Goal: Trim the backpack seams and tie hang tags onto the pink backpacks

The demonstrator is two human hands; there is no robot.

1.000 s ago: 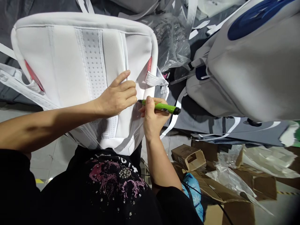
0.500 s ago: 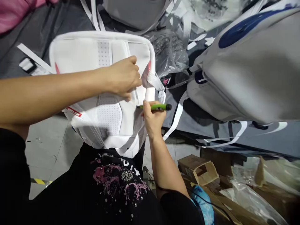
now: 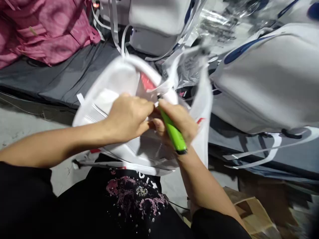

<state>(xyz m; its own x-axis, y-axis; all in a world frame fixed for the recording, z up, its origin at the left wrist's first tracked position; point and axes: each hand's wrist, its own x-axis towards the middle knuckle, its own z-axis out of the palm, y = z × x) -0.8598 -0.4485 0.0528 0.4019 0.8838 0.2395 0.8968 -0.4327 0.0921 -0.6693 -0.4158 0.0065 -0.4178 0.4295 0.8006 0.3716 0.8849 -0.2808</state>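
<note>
The white bag (image 3: pixel 147 144) is tilted in front of the person, close against the black shirt (image 3: pixel 139 212), with both hands over its middle. The right hand (image 3: pixel 178 124) has its fingers clamped around a green pen (image 3: pixel 173 134). The pen slants, one dark end up by the bag's far side and the black other end down near the wrist. The left hand (image 3: pixel 131 116) lies over the bag with its fingers bent and close to the right hand's fingers; whether they grip the cloth I cannot tell (the picture is blurred just there). A red patch (image 3: pixel 147 82) shows on the bag beyond the hands, and a wide white strap (image 3: pixel 205 99) stands out to the right, also blurred.

Behind, a dark grey surface (image 3: pixel 67 74) carries a pink backpack (image 3: pixel 54 30) at the left, a pale bag (image 3: pixel 159 18) at the back and a larger grey bag (image 3: pixel 269 79) at the right. A cardboard box (image 3: pixel 256 212) sits low at the right.
</note>
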